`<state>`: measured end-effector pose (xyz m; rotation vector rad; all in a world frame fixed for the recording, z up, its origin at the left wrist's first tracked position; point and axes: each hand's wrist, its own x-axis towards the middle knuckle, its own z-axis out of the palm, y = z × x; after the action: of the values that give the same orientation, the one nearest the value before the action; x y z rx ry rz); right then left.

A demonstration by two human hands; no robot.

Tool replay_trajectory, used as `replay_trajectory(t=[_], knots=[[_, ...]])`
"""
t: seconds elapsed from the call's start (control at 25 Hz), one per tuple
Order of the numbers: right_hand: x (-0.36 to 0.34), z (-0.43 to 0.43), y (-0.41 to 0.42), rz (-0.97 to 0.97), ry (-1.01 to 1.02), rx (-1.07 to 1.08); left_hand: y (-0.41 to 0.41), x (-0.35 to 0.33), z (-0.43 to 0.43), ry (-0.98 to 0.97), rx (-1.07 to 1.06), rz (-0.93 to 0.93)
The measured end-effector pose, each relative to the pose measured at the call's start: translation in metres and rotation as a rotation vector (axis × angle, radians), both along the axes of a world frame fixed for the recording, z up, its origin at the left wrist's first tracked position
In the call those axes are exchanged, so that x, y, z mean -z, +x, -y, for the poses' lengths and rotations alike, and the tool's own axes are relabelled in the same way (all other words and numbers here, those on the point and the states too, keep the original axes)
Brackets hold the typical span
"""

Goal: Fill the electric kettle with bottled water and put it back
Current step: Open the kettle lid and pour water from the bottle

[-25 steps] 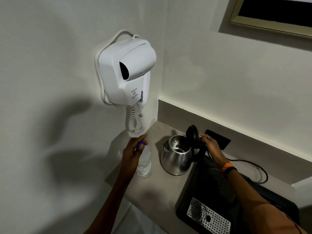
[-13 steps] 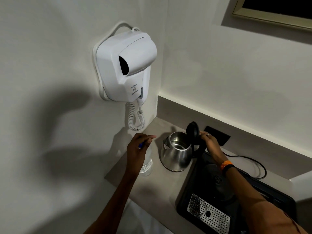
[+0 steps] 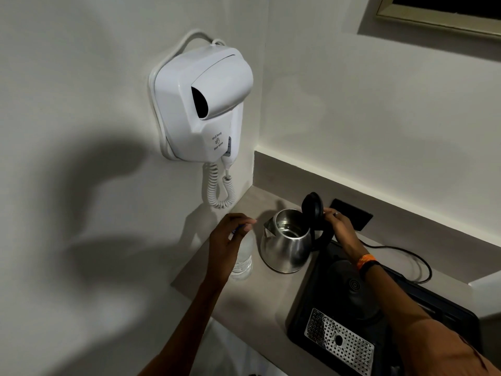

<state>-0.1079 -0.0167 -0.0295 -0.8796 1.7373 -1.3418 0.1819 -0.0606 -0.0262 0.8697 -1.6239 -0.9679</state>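
Hanging on the smooth wall, a white plastic hair dryer [image 3: 202, 104] trails a coiled cord. Below it, the left hand [image 3: 227, 240] curls its fingers [image 3: 248, 221] around the cap of a clear ribbed water bottle [image 3: 243, 260] standing on the matte grey worktop [image 3: 260, 297]. Just beside stands the rounded steel kettle [image 3: 286, 246], lid [image 3: 313, 206] upright; the right hand [image 3: 340, 226] grips its black handle beside a black tray [image 3: 406, 318].
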Motion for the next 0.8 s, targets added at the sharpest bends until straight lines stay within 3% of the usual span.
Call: replay_trajectory(t=[0.36,0.64,0.8], knots=[[0.001,0.000,0.001,-0.024,-0.003,-0.007,0.002,0.038,-0.005,0.107,-0.240,0.185],[0.005,0.001,0.001,-0.031,0.008,0.029,0.004,0.103,-0.001,0.365,-0.254,0.293],[0.006,0.001,0.001,0.004,0.009,0.059,-0.009,0.085,0.004,0.270,-0.245,0.310]])
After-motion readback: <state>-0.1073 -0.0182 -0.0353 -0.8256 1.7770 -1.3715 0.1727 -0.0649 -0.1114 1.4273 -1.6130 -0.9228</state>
